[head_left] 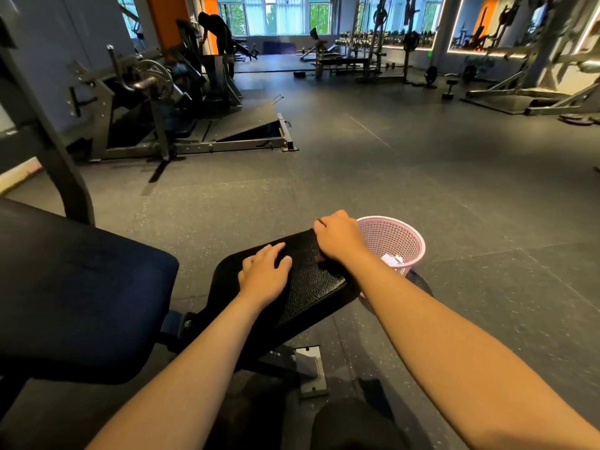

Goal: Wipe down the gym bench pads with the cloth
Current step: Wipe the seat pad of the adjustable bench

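I have 1 view, worn on the person's head, looking forward and down. The seat pad [311,287] sits close beneath the lens, low and central in frame; the wide angle also takes in the gym floor [422,164] and the far windows [276,14] up top.

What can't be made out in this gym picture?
Head view only.
The cloth: the right hand curls over the seat pad's far edge, hiding whatever it grips.
Pink basket: white contents partly behind the right forearm.
Back pad: cut off by the left edge.
Distant person: backlit, too dark.
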The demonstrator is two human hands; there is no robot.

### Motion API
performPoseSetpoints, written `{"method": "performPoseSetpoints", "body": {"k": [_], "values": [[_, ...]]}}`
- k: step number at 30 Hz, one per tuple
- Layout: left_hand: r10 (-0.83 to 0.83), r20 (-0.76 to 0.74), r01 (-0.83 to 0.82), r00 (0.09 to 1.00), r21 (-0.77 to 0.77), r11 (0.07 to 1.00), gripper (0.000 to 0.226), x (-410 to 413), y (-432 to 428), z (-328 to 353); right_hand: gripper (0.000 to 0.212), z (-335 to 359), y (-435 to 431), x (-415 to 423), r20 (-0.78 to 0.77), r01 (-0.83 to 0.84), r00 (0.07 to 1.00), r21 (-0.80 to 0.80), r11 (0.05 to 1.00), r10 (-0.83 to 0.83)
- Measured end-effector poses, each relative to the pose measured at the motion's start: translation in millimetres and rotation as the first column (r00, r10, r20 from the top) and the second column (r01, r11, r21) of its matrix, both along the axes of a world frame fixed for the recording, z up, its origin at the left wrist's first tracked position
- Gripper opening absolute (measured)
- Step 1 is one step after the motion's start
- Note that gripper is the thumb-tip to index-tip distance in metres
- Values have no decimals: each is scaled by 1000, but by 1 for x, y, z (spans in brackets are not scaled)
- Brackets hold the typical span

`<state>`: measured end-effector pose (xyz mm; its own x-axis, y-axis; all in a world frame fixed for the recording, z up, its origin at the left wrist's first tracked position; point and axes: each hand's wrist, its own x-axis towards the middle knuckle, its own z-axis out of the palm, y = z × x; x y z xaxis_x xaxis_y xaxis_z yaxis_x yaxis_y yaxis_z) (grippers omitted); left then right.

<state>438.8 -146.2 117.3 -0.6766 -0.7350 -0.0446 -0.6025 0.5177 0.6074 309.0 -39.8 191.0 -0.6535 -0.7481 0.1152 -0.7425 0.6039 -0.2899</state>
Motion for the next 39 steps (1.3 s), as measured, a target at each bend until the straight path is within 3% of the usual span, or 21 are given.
{"method": "performPoseSetpoints", "body": {"k": [6, 8, 12, 15, 17, 21, 24, 26, 29, 32, 35, 39], "values": [[-17, -27, 17, 999, 33, 999, 50, 7, -1, -1, 33, -28, 46, 36, -135, 103, 982, -223, 969, -135], [-25, -54, 28, 998, 50, 998, 49, 9, -1, -1, 30, -42, 47, 47, -252, 105, 954, -225, 969, -162], [-43, -178, 66, 983, 125, 990, 47, 14, -7, -5, 29, -44, 13, 61, -418, -103, 906, -49, 993, 73], [-80, -241, 116, 967, 139, 984, 46, 24, -11, -8, 34, -49, -14, 75, -341, -325, 880, 77, 942, 332], [-94, -226, 129, 970, 145, 981, 47, 28, -11, -11, 35, -50, -16, 75, -317, -340, 879, 109, 934, 357], [-87, -176, 112, 980, 138, 984, 50, 29, -10, -11, 39, -36, -3, 49, -307, -233, 918, 95, 968, 251], [-83, -116, 97, 990, 125, 987, 54, 27, -8, -5, 39, -23, -2, 18, -248, -69, 966, 43, 997, 78], [-68, -101, 80, 993, 117, 990, 55, 25, -6, -2, 40, -17, 1, 0, -63, 74, 995, -24, 997, -75], [-63, -103, 76, 993, 120, 990, 55, 24, -4, -3, 44, -17, 12, -3, 197, 255, 953, -116, 960, -230], [-74, -112, 87, 991, 118, 989, 55, 24, -2, -5, 42, -30, 30, 23, 114, 351, 936, -211, 912, -334], [-70, -121, 84, 990, 110, 990, 54, 24, -1, -6, 37, -45, 45, 47, -132, 334, 913, -295, 895, -385], [-60, -133, 75, 989, 108, 991, 54, 24, -2, -8, 35, -37, 30, 45, -270, 181, 931, -237, 955, -244]]}}
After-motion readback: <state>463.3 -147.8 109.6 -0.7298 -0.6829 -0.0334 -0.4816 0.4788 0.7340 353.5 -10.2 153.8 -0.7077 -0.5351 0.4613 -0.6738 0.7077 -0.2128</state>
